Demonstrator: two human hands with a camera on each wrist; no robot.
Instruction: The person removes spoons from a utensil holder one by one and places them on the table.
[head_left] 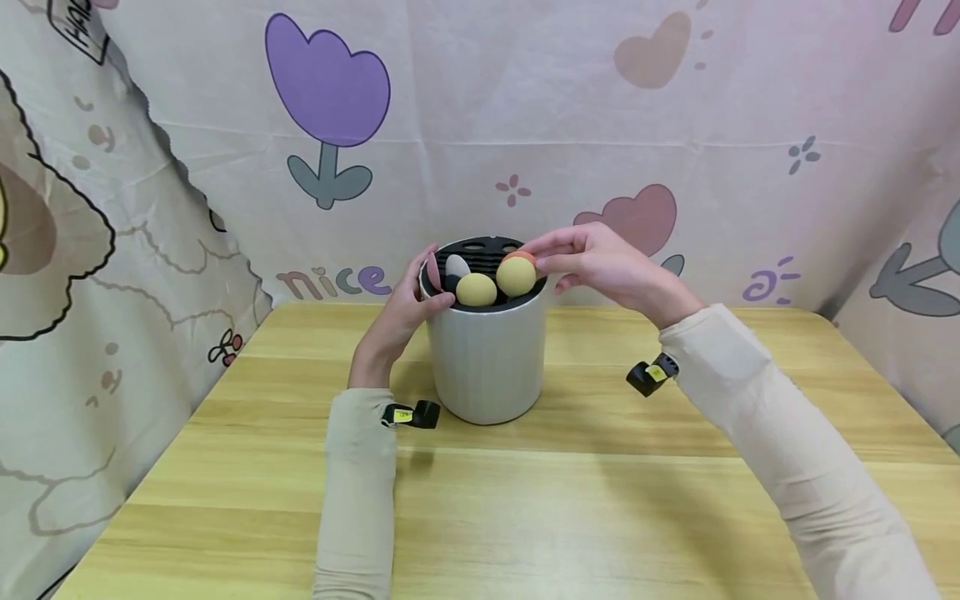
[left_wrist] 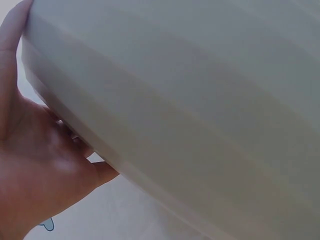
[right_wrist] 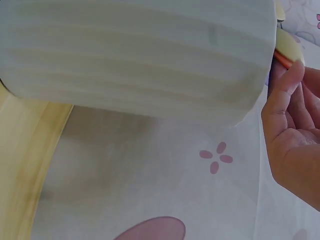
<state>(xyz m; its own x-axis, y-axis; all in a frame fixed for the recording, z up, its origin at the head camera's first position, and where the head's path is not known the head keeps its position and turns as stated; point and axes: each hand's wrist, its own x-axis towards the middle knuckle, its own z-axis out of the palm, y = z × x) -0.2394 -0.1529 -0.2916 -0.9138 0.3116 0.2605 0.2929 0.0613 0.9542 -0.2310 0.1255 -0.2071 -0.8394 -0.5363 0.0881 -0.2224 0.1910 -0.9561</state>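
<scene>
Yellow-orange sponge [head_left: 516, 277] between pinched tips of right grip [head_left: 600, 260], white bin [head_left: 487, 367] in curled left grip [head_left: 406, 310]

Both forearms are in long, pale sleeves ending near the wrists. Left sleeve [head_left: 356, 492] runs nearly straight up the head view; left wrist [head_left: 371, 367] bare, inclined slightly rightward. Left hand [head_left: 408, 304] in a firm curved grip: left thumb [head_left: 438, 302] directed inward, fingers set well apart from it and partly hidden. Right sleeve [head_left: 795, 450] runs diagonally from the lower right corner toward the centre; right wrist [head_left: 675, 304] bare, in line with the forearm. Right hand [head_left: 603, 262] points leftward, slightly higher than the left, thumb and fingertips drawn together in a pinch, remaining fingers bent beneath.
</scene>
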